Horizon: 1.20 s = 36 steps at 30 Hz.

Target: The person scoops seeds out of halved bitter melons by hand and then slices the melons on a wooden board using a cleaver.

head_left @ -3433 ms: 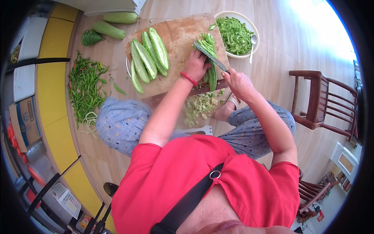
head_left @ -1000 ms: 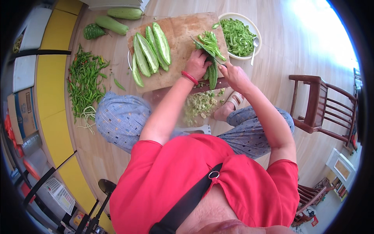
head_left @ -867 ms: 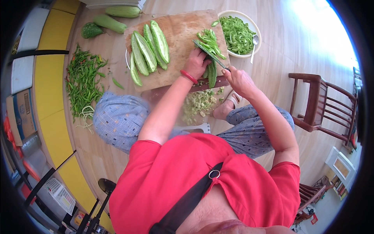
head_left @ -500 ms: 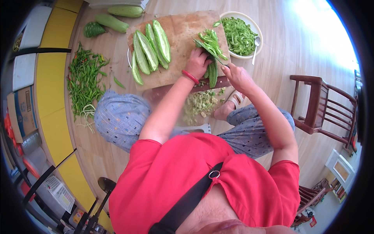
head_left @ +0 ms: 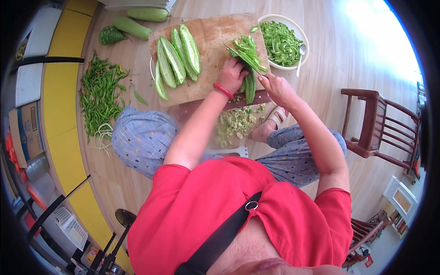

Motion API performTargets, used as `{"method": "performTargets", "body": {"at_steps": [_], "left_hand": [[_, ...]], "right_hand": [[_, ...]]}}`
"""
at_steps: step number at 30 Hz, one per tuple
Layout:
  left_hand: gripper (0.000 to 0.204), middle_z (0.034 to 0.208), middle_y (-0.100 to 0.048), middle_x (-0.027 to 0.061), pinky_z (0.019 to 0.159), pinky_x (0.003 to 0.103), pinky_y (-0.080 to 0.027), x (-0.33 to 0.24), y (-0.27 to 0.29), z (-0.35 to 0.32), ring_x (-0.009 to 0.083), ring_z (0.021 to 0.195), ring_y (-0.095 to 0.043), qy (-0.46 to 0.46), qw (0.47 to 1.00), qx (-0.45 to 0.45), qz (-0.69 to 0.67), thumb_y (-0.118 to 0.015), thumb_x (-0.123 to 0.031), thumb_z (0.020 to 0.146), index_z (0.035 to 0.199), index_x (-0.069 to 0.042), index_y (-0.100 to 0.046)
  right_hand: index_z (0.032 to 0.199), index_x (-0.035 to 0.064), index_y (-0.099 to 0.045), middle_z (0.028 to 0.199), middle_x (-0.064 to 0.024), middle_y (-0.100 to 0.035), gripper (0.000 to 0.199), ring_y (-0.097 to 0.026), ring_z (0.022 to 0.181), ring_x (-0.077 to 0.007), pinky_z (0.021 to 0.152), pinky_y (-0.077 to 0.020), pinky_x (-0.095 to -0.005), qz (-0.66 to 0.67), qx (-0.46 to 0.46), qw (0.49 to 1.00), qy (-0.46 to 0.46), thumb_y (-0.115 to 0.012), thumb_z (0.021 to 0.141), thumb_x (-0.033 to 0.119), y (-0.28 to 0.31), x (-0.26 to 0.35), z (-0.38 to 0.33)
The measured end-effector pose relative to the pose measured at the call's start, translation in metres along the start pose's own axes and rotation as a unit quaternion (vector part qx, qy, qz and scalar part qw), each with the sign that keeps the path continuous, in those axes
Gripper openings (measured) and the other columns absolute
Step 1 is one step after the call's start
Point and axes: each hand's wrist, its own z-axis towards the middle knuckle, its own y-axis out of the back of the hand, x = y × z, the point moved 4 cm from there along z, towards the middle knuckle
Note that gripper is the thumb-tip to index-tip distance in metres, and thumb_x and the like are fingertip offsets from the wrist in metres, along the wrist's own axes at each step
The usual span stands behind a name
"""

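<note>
Head view, looking down on a person seated low on a wooden floor [head_left: 348, 59] with a wooden cutting board [head_left: 211, 43] in front of the knees. Left hand [head_left: 233, 75] pressed down on a halved green gourd [head_left: 250, 87] at the board's near right corner, fingers curled over it, a red bangle [head_left: 223, 90] at the wrist. Right hand [head_left: 275, 87] just right of the left hand, closed round the handle of a knife [head_left: 245, 57]; the blade slants up and left over the board's right part, with cut green slices [head_left: 250, 48] lying along and beside it. On the board's left half, several long gourd halves [head_left: 178, 57] lie side by side, cut face up, some overhanging the left edge. A white bowl [head_left: 302, 39] of sliced green pieces touches or nearly touches the board's far right corner, a spoon [head_left: 300, 59] leaning on its rim. Below the board's near edge, a heap of pale seeds and scrapings [head_left: 236, 126] sits between the knees. Well left of the board, a spread of green chillies [head_left: 98, 98] lies on the floor; beyond the board's far left corner, whole gourds [head_left: 133, 27]. A wooden chair [head_left: 380, 128] stands well right of the board.
</note>
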Motion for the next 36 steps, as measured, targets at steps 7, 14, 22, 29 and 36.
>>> {"method": "performTargets", "body": {"at_steps": [7, 14, 22, 29, 36], "left_hand": [[0.026, 0.100, -0.056, 0.0142, 0.083, 0.039, -0.044, -0.001, -0.003, 0.000, 0.0326, 0.095, -0.052, 0.007, 1.000, 0.008, -0.016, -0.067, -0.010, 0.068, 0.091, -0.001, -0.060], [0.022, 0.097, -0.056, 0.0138, 0.082, 0.038, -0.044, 0.001, -0.001, -0.001, 0.0310, 0.094, -0.053, 0.005, 1.000, 0.006, 0.003, -0.067, -0.009, 0.068, 0.087, 0.000, -0.061], [0.022, 0.095, -0.054, 0.0125, 0.083, 0.037, -0.044, -0.005, -0.004, 0.004, 0.0293, 0.094, -0.052, -0.002, 1.000, 0.007, -0.017, -0.069, -0.009, 0.067, 0.086, 0.001, -0.061], [0.025, 0.099, -0.054, 0.0114, 0.083, 0.036, -0.045, -0.001, 0.000, -0.002, 0.0276, 0.096, -0.053, 0.026, 1.000, -0.003, -0.005, -0.069, -0.011, 0.069, 0.090, 0.000, -0.062], [0.026, 0.102, -0.057, 0.0101, 0.083, 0.035, -0.045, -0.002, -0.004, -0.006, 0.0271, 0.095, -0.055, 0.056, 0.998, -0.028, 0.004, -0.068, -0.012, 0.070, 0.094, -0.002, -0.064]], "right_hand": [[0.083, -0.0023, -0.053, 0.065, -0.0260, -0.057, 0.037, -0.057, 0.068, -0.0424, 0.062, -0.0447, -0.0498, -0.049, 0.014, 0.997, -0.060, -0.043, 0.090, 0.033, -0.008, -0.020, -0.008], [0.086, -0.0008, -0.055, 0.072, -0.0261, -0.058, 0.036, -0.057, 0.074, -0.0412, 0.066, -0.0437, -0.0473, -0.018, 0.004, 1.000, -0.015, -0.042, 0.091, 0.033, 0.008, -0.036, 0.007], [0.087, -0.0034, -0.056, 0.074, -0.0267, -0.058, 0.046, -0.057, 0.073, -0.0428, 0.066, -0.0447, -0.0471, -0.030, -0.125, 0.987, -0.096, -0.038, 0.092, 0.038, 0.026, -0.104, 0.044], [0.083, -0.0017, -0.053, 0.055, -0.0088, -0.051, 0.047, -0.052, 0.043, -0.0197, 0.042, -0.0423, -0.0316, 0.270, -0.052, 0.935, -0.224, -0.036, 0.093, 0.041, 0.023, -0.056, -0.023], [0.082, 0.0074, -0.046, 0.056, 0.0004, -0.041, 0.036, -0.038, 0.038, -0.0083, 0.035, -0.0327, -0.0238, 0.509, -0.004, 0.801, -0.316, -0.038, 0.093, 0.040, -0.029, -0.037, -0.079]]}}
